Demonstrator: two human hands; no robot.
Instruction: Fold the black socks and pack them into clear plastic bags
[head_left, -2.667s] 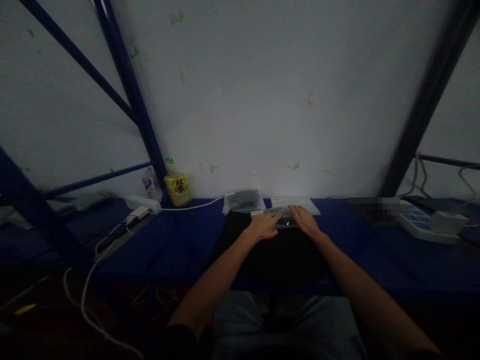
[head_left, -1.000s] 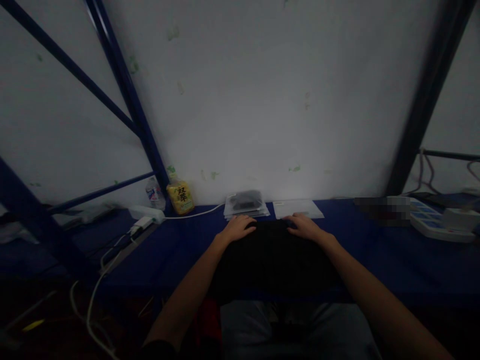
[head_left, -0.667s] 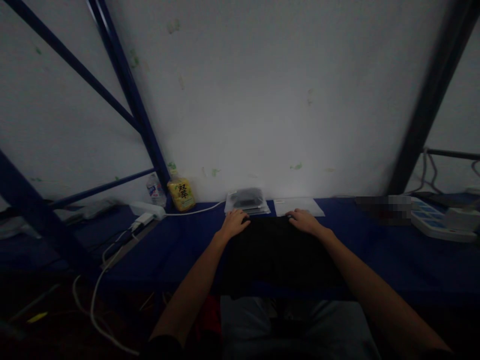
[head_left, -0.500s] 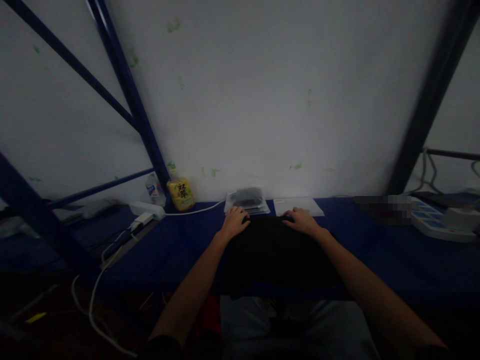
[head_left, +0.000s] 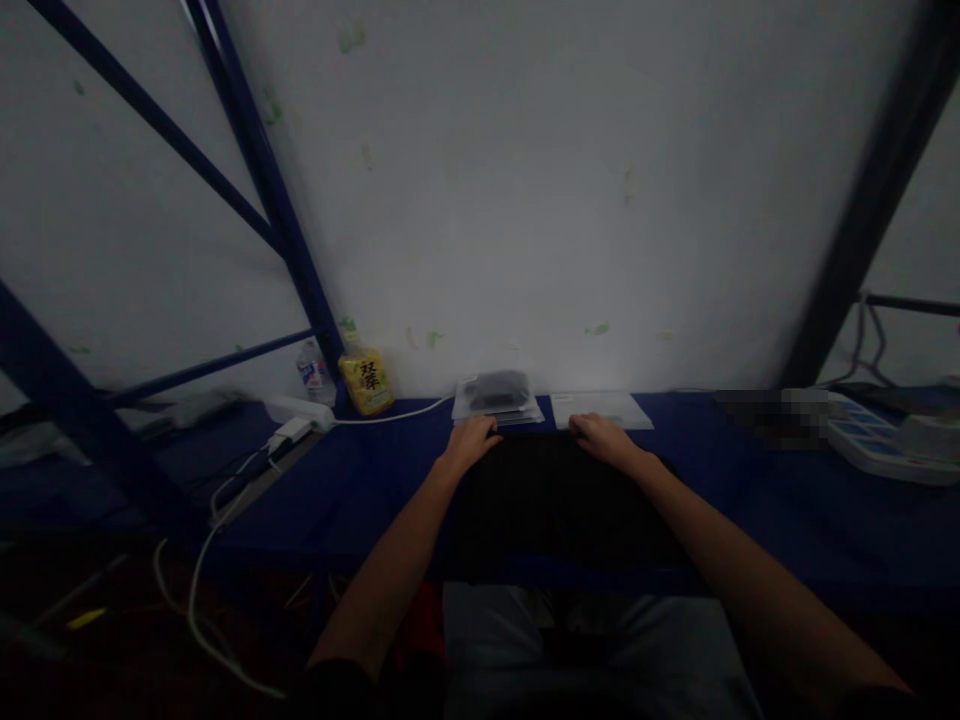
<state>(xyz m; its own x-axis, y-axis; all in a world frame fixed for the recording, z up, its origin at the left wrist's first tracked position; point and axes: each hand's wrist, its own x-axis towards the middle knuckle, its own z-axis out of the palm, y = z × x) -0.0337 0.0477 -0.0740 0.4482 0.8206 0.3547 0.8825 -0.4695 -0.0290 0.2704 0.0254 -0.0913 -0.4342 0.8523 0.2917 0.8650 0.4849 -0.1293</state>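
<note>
A dark black cloth (head_left: 555,500), perhaps a garment, lies spread over the blue table in front of me and reaches its near edge. My left hand (head_left: 474,438) is at the cloth's far left corner, its fingers curled closed over the edge. At the far right corner, my right hand (head_left: 596,436) grips the edge in the same way, fingers bent together. The dim light hides the folds and exact kind of the cloth. Just beyond the hands lie a stack of clear plastic packets (head_left: 496,397) and a flat white packet (head_left: 600,408).
To the left stand a yellow bag (head_left: 367,382) with dark lettering and a clear bottle (head_left: 313,375). A white power strip (head_left: 296,412) with cables sits by the blue frame post (head_left: 296,240). On the right lies a white-and-blue tray-like object (head_left: 862,437).
My fingers have drawn in from a more spread pose and closed on the far edge of the black cloth. The camera view has shifted slightly.
</note>
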